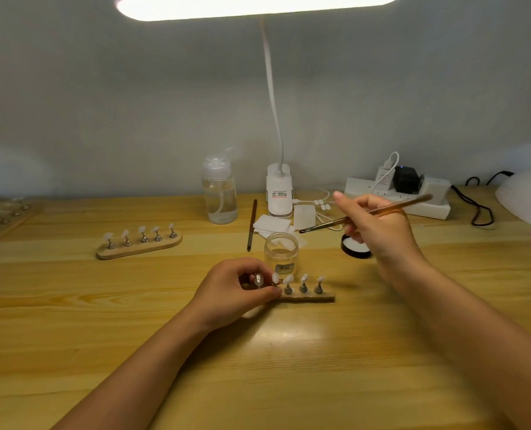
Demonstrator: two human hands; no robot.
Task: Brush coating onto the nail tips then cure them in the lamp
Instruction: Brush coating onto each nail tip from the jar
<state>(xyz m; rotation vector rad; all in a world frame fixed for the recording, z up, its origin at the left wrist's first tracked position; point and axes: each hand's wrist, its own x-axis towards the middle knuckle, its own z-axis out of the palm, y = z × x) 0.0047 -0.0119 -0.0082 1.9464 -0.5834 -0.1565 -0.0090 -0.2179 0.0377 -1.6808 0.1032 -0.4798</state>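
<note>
Coating stage, curing outstanding: left hand (242,290) gripping near nail-tip stand (307,297) on table (165,352); right hand (379,225) pinching brush (345,220) above open jar (281,251).

desk lamp (258,6) overhead blows out white; wooden table (258,352) glares below, edges soft, bowed

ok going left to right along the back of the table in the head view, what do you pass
tray of nail stands at the left edge → wooden stand with five nail tips → clear pump bottle → spare brush lying on the table → desk lamp base → white power strip → white curing lamp
</note>
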